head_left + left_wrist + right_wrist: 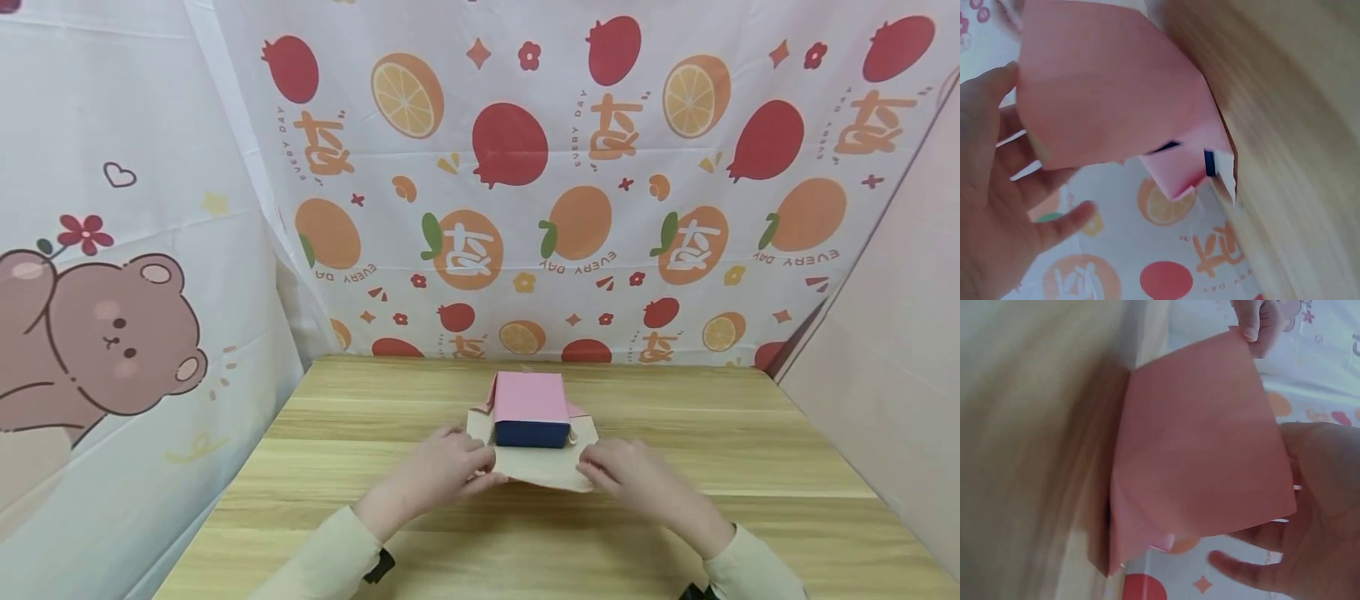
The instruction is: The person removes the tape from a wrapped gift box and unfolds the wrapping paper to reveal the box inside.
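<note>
A small box [531,408] with a pink top and a dark blue front face sits toward the back of the table. From its front spreads a paper sheet [536,468], tan on the upper side and pink underneath, its near edge raised. At the sheet's near left corner, my left hand [450,467] pinches the edge between thumb and fingers. Opposite it, my right hand [633,475] holds the near right corner, fingertips on the tan side. Both wrist views show the pink underside [1116,81], which hides most of the box and some of my fingers.
The wooden table [337,467] runs out to both sides and in front of the sheet. Behind it hangs a white curtain [517,308] printed with fruit. A bear-print cloth [127,333] covers the left side, and a pale panel [885,350] stands at the right.
</note>
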